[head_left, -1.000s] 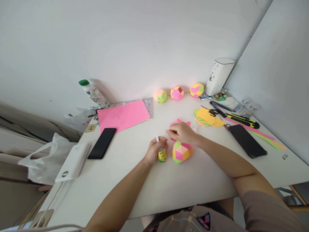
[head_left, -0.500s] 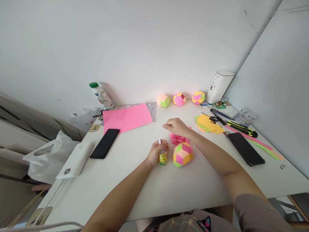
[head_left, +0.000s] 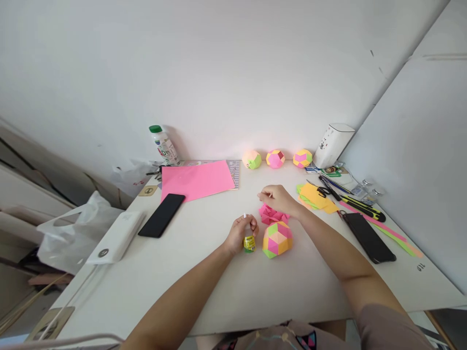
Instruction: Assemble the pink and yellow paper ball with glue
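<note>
My left hand [head_left: 241,233] is closed round a small glue bottle [head_left: 249,243] with a yellow label and a white tip, which stands upright near the desk's middle. To its right sits a multicoloured faceted paper ball [head_left: 278,239] made of pink, green, orange and peach triangles. Just behind that ball lie folded pink paper pieces [head_left: 272,214]. Above and partly over them is my right hand [head_left: 276,196], its fingers pinched together. Whatever is between those fingertips, if anything, is too small to make out.
Three finished-looking paper balls [head_left: 275,159] line the wall. Pink sheets [head_left: 197,179] and a phone [head_left: 161,215] lie left. Orange and green paper [head_left: 317,197], scissors [head_left: 323,191], a cutter [head_left: 363,209] and a black case [head_left: 368,236] are right. A bottle [head_left: 164,146] stands back left.
My right hand has moved a little to the right over the pink pieces, still pinched. My left hand keeps hold of the glue bottle. The camera view has shifted slightly.
</note>
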Motion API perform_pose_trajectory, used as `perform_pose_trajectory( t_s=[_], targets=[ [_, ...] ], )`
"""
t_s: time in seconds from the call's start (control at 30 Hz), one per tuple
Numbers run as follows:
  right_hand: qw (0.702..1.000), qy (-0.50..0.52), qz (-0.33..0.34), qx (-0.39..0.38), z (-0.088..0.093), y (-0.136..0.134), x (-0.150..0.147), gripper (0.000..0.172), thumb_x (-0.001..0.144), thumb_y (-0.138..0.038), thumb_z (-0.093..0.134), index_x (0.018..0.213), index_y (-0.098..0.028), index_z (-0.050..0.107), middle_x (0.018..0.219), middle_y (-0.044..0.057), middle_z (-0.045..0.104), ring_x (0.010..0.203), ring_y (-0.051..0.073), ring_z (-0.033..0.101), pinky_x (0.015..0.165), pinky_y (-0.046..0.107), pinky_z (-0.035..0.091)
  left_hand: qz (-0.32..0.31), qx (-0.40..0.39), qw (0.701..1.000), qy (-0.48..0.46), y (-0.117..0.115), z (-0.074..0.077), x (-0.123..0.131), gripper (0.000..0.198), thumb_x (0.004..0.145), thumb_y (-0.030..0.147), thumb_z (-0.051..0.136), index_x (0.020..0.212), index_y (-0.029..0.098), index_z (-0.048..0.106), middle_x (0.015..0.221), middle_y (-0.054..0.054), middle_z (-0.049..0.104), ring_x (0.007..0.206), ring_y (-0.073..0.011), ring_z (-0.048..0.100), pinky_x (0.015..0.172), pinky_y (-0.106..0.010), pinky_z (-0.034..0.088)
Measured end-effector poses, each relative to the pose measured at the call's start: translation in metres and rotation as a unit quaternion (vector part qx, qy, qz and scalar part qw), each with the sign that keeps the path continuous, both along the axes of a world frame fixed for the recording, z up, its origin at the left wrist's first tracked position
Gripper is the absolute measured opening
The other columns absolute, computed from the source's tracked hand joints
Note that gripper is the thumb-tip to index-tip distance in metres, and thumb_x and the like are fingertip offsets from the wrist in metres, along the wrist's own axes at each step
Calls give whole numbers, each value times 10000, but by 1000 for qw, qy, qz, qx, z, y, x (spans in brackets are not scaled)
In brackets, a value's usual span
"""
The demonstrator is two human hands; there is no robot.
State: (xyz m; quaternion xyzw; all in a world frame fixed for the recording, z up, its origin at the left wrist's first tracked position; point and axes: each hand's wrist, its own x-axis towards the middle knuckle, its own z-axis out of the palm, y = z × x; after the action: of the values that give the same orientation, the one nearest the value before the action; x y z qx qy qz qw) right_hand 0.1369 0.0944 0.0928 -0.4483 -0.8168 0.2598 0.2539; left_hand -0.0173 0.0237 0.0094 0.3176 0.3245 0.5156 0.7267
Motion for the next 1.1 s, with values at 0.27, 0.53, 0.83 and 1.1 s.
perform_pose_trajectory(
  t_s=[0.27, 0.53, 0.83, 1.1],
  targets=[
    [954, -156, 186, 178, 0, -74, 24, 434, 866, -82, 451, 1270, -231, 504, 1024, 85, 599, 859, 164, 563, 645, 258, 454, 61, -34, 996, -56, -8, 21, 1, 325, 825, 449, 540, 813, 150, 667, 923, -76, 666, 888, -190, 595, 813, -306, 459],
    [903, -51, 225, 361, -11, -85, 27, 257, 877, -120, 461, 1050, -226, 618, 881, 55, 545, 864, 161, 567, 609, 245, 457, -55, -5, 998, -14, -55, 65, 28, 583, 893, 586, 337, 1239, 180, 571, 1313, -109, 551, 1263, -306, 426, 1030, -427, 337],
    [961, 264, 48, -69, 34, -73, 69, 246, 764, -294, 676, 948, -178, 560, 827, 21, 568, 707, 128, 577, 594, 254, 488, -66, 408, 768, 489, -42, 16, 27, 779, 782, 382, 632, 1458, 284, 258, 1551, -91, 188, 1411, -367, 88, 1106, -561, 179],
    [937, 276, 68, -202, 41, -76, 71, 249, 737, -364, 709, 781, -162, 570, 691, -10, 548, 648, 117, 547, 559, 235, 458, 19, 356, 808, 470, -41, -4, 31, 568, 788, 247, 594, 1336, 232, 446, 1412, -144, 404, 1298, -325, 370, 1043, -495, 339]
  ],
)
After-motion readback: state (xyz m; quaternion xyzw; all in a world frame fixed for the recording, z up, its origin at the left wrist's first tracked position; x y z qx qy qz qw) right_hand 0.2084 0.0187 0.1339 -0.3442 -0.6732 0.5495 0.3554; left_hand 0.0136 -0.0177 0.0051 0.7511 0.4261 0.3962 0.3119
